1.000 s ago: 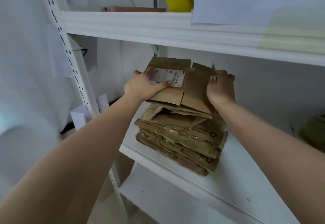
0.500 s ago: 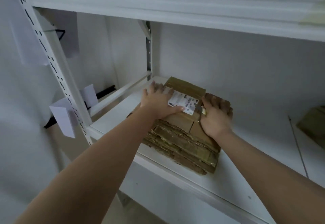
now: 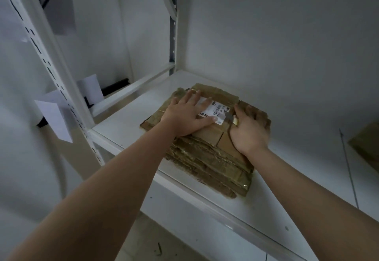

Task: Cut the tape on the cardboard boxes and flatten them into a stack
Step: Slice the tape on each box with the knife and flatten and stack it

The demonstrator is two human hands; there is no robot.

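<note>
Down it goes: the labelled sheet that was held up off the pile a second ago now lies pressed flat on the stack of flattened cardboard boxes (image 3: pixel 207 158), which sits on the white shelf (image 3: pixel 266 209) near its front edge. Left hand (image 3: pixel 187 115) is spread wide, fingers straight, palm bearing down with the fingertips reaching onto the white shipping label (image 3: pixel 215 110). Right hand (image 3: pixel 251 131) lies just beside it, palm down on the far-right flap, with its thumb side holding a small cutter (image 3: pixel 230 117) whose blade points toward the label; whether the fingers curl round the handle I cannot tell, though something is clearly being kept there. To do this well, I'd say lean weight through both palms together so the creases give, and keep that blade angled away from the left fingertips, which are very close to it. Edges under the palms look a little ragged and out of line, so squaring the top sheet to the layers below before letting go would keep the pile from sliding toward the shelf lip
</note>
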